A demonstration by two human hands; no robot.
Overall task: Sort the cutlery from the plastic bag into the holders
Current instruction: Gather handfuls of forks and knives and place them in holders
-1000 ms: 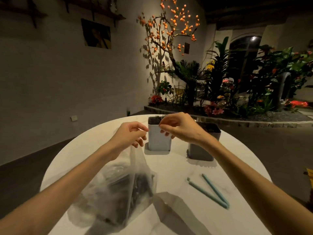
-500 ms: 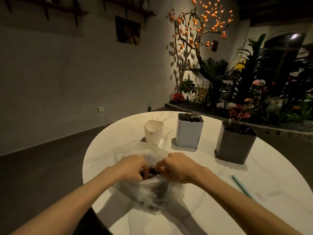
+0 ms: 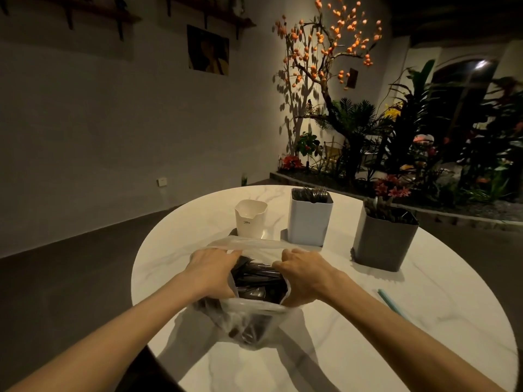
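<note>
Both hands are at the mouth of the clear plastic bag (image 3: pixel 249 321), which rests on the white marble table (image 3: pixel 424 321). The left hand (image 3: pixel 213 271) grips the left edge of the opening, its fingers (image 3: pixel 226 254) curled over the rim and into the plastic. The right hand (image 3: pixel 307 274) does the same on the right edge, its fingers (image 3: pixel 288 254) bent over the rim, so the mouth is held spread wide between the two sets of fingers. In the gap between them lies the black cutlery (image 3: pixel 257 278), a dark heap of handles inside the bag; single pieces are too dark to tell apart. The far lip of the bag stands up just beyond the fingertips as a pale band. Past that, beyond the left fingers, stands the small cream holder (image 3: pixel 250 219); whether anything is in it cannot be seen. Beyond the right fingers stands the taller white holder (image 3: pixel 310 222), with dark cutlery tops showing at its rim. Farther to the right of the right hand, well apart from it, stands the grey holder (image 3: pixel 383 240), also with dark handles sticking up. To the right of the right forearm a thin teal stick (image 3: pixel 389 302) lies flat on the table
</note>
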